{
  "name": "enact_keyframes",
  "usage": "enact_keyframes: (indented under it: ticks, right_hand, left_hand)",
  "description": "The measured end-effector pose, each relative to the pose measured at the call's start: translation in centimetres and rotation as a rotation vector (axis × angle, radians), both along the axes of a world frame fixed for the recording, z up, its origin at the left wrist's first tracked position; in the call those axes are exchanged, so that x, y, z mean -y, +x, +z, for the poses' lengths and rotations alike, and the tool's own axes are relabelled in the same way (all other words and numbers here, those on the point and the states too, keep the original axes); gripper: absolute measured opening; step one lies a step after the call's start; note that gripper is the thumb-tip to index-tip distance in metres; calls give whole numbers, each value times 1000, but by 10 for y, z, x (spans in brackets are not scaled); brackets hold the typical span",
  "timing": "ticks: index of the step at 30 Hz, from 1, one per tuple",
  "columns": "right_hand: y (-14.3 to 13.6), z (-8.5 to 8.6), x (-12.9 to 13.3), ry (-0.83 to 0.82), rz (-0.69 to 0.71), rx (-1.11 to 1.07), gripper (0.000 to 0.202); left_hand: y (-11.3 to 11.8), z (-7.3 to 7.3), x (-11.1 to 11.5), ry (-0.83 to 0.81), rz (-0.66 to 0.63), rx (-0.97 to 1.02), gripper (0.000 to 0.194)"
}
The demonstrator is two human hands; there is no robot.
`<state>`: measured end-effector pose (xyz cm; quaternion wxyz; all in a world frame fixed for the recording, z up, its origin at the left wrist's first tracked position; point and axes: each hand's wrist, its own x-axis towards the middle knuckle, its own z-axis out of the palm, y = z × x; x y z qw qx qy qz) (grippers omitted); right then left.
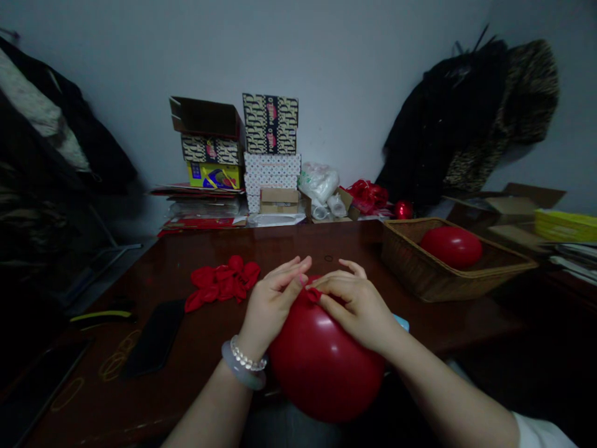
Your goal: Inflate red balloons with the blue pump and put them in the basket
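Note:
A large inflated red balloon (329, 367) is at the front edge of the dark brown table, its neck upward. My right hand (357, 305) has its thumb and fingers closed on the balloon's neck. Beside the neck, on its left, is my left hand (275, 298), its fingers stretched out and held close to the balloon's top. Two bracelets (245, 364) circle my left wrist. A pile of uninflated red balloons (224, 280) lies on the table to the left of my hands.
A wicker basket (420, 277) at the right holds another inflated red balloon (452, 247). A black phone (156, 339) and yellow rubber bands (119, 358) lie at the left. Boxes (270, 124) and plastic bags (319, 182) stand along the wall; coats (433, 124) hang at the sides.

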<state>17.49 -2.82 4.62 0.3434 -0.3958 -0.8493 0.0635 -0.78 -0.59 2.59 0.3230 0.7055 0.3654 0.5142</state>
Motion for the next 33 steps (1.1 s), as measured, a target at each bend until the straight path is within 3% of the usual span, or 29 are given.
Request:
enact_keyframes:
  ticks: [8,14,23,29,33]
  right_hand:
    - [7,-2,-6,-24,-73,-38,14]
    - [4,-3,-6,-2,-51,-12,12]
    - [2,-1,-5,37,-62,31,13]
    - [-2,-1,-6,22,-82,28,10]
    - [-4,-1,-6,-4,-100,-12,6]
  left_hand:
    - [-13,-1,-9,91,-35,-410,40]
    - [2,2,1,168,-8,-361,39]
    - [12,-2,4,39,-16,-187,28]
    - [16,-10,5,124,127,-186,20]
    - [17,-12,7,329,283,-270,16]
